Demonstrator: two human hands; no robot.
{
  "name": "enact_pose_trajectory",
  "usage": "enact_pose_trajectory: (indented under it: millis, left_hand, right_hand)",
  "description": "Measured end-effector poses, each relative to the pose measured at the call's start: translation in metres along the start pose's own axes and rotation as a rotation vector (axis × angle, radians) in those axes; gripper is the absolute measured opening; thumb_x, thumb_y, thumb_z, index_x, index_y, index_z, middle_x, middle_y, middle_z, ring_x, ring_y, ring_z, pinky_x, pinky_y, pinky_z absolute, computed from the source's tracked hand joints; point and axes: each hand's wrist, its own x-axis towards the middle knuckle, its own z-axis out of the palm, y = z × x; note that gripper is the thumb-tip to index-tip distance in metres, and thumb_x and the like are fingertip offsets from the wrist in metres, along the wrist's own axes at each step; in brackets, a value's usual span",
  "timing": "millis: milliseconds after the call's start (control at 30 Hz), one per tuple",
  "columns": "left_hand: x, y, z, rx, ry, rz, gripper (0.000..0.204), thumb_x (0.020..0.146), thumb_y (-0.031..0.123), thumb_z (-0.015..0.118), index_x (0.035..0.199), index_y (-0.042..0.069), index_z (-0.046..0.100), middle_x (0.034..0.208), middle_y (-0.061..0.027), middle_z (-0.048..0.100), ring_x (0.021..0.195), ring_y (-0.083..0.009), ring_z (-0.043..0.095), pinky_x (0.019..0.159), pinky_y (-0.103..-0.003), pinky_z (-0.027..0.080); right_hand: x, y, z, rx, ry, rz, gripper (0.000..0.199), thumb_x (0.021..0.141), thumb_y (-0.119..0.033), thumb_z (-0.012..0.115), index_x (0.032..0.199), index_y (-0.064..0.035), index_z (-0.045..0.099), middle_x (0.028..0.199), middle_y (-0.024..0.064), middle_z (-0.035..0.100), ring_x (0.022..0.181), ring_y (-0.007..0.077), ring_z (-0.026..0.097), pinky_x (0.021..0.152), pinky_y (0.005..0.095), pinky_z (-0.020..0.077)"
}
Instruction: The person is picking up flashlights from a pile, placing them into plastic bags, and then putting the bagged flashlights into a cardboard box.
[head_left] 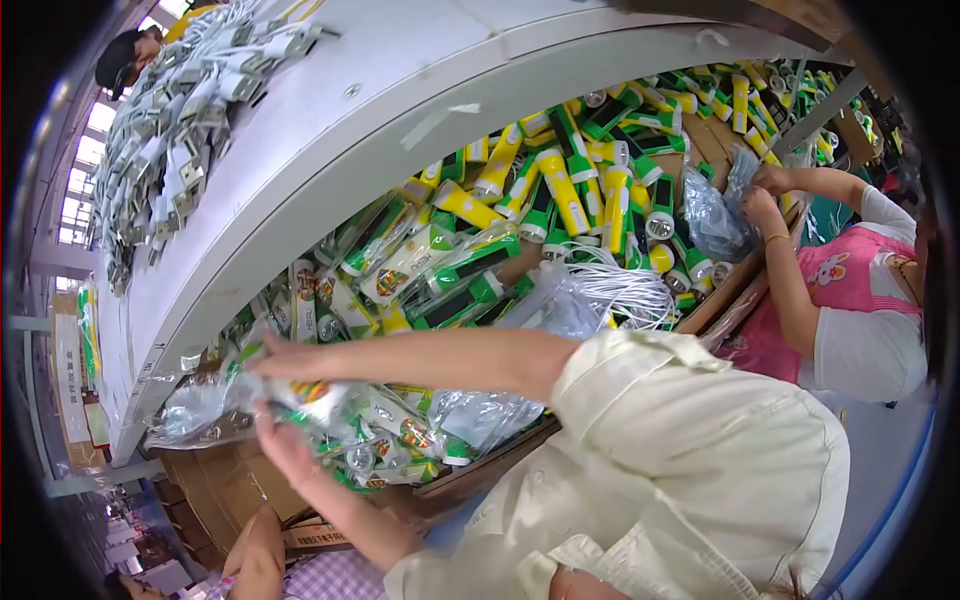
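Note:
At the left end of the bin, my right hand (285, 358) reaches across with its fingers closed on crinkled clear plastic; motion smears the fingertips. Just below it, my left hand (283, 440) curls against the same clear plastic bag (205, 408). Between the two hands lies a green and white bagged flashlight (315, 391) with a printed card, blurred; whether it is inside the bag I hold cannot be told. Beneath and around my hands lie several more bagged flashlights (405, 268).
Loose yellow and green flashlights (565, 190) heap the bin beside coiled white cables (625, 285). A white curved ledge (400, 60) bearing USB cables (185, 140) borders it. A co-worker in a pink apron (840, 280) handles a plastic bag (715, 215) at right; another person's arm (258, 560) shows below.

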Motion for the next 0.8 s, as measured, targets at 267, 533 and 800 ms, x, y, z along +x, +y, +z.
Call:
enact_pose_trajectory:
  millis: [267, 533, 800]
  left_hand:
    - [0.0, 0.02, -0.151, 0.793, 0.378, -0.036, 0.034, 0.091, 0.028, 0.057, 0.105, -0.004, 0.061, 0.09, -0.0122, 0.066, 0.074, -0.0199, 0.056, 0.068, -0.034, 0.045]
    - [-0.091, 0.003, 0.071, 1.195, 0.096, 0.388, 0.029, 0.094, 0.022, 0.051, 0.084, -0.003, 0.06, 0.058, -0.0082, 0.051, 0.051, -0.0101, 0.043, 0.048, -0.029, 0.037]
    - [-0.157, -0.058, 0.193, 1.111, -0.252, 0.286, 0.021, 0.083, 0.008, 0.059, 0.102, 0.003, 0.067, 0.07, -0.0124, 0.062, 0.053, -0.014, 0.051, 0.052, -0.027, 0.043]
  right_hand:
    - [-0.018, 0.038, 0.016, -0.534, -0.016, -0.232, 0.075, 0.073, -0.035, 0.067, 0.132, 0.0001, 0.038, 0.126, 0.0217, 0.047, 0.111, 0.0332, 0.051, 0.097, 0.04, 0.0393]
    - [-0.214, -0.051, -0.324, -1.499, 1.298, 0.049, 0.046, 0.076, -0.04, 0.064, 0.113, -0.012, 0.059, 0.102, 0.0134, 0.063, 0.092, 0.0298, 0.062, 0.076, 0.0397, 0.0506]
    - [-0.256, -0.053, -0.381, -1.565, 1.121, 0.554, 0.06, 0.068, -0.05, 0.072, 0.101, -0.0026, 0.058, 0.096, 0.0181, 0.065, 0.092, 0.0335, 0.063, 0.076, 0.0427, 0.0513]
